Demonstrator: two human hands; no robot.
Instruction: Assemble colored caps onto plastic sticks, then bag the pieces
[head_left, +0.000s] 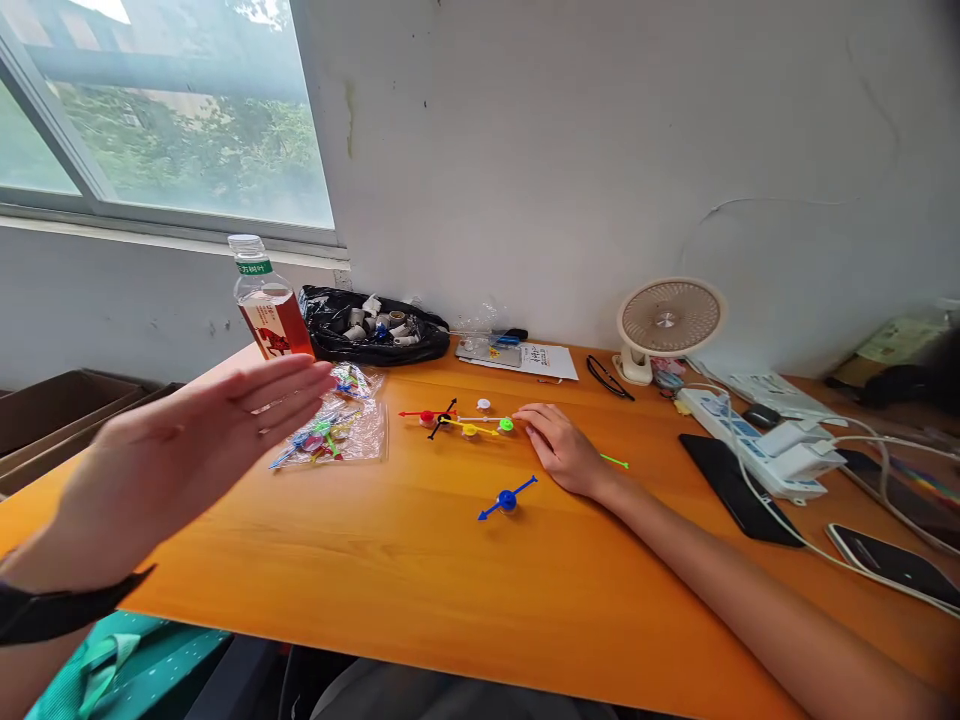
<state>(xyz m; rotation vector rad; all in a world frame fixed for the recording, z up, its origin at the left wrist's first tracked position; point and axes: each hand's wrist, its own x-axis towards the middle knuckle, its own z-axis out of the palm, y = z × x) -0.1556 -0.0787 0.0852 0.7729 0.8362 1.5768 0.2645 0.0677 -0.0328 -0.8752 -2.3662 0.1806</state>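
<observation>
My left hand (pixel 180 450) is raised over the table's left side, flat with fingers stretched out, holding nothing. My right hand (pixel 559 445) rests on the wooden table, fingers loosely extended, their tips close to a green spinner base (pixel 506 425); whether they touch it I cannot tell. A green arrow (pixel 615 461) lies partly hidden behind my right wrist. Left of that hand are a yellow spinner (pixel 470 430), a black spinner (pixel 443 421), a red spinner (pixel 427 417) and a white base (pixel 484 404). Nearer to me stands a blue spinner (pixel 508 500).
A bag of colourful spinner parts (pixel 337 430) and a drink bottle (pixel 266 310) are partly behind my left hand. Along the wall lie a black bag (pixel 375 330) and papers (pixel 551 360), with a fan (pixel 667 320). A power strip (pixel 720 420) and phone (pixel 892 565) sit right.
</observation>
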